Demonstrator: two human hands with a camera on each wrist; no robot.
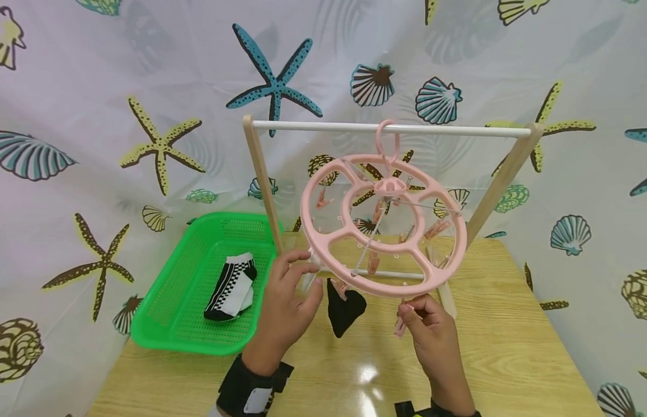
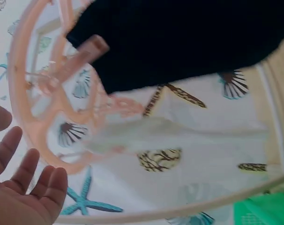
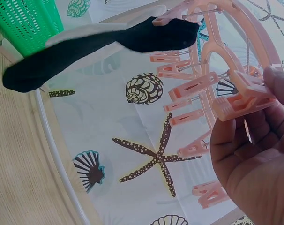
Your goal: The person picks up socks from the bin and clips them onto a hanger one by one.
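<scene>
Fingers of the right hand [image 1: 432,331] pinch a clip [image 3: 228,107] under the pink hanger [image 1: 390,186] — left hand [image 1: 288,296] spread beside it — half-hiding blurred white cloth [image 2: 160,134].

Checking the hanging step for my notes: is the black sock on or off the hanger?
On: a clip pinches the black sock, which dangles below the pink hanger.

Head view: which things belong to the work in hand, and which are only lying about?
In the work:
- pink hanger, hooked over the white rail
- peg, held in the right hand
- black sock, clipped to the hanger
- patterned socks in the green basket (probably)

Only around:
- wooden table
- seashell-patterned cloth behind
</scene>
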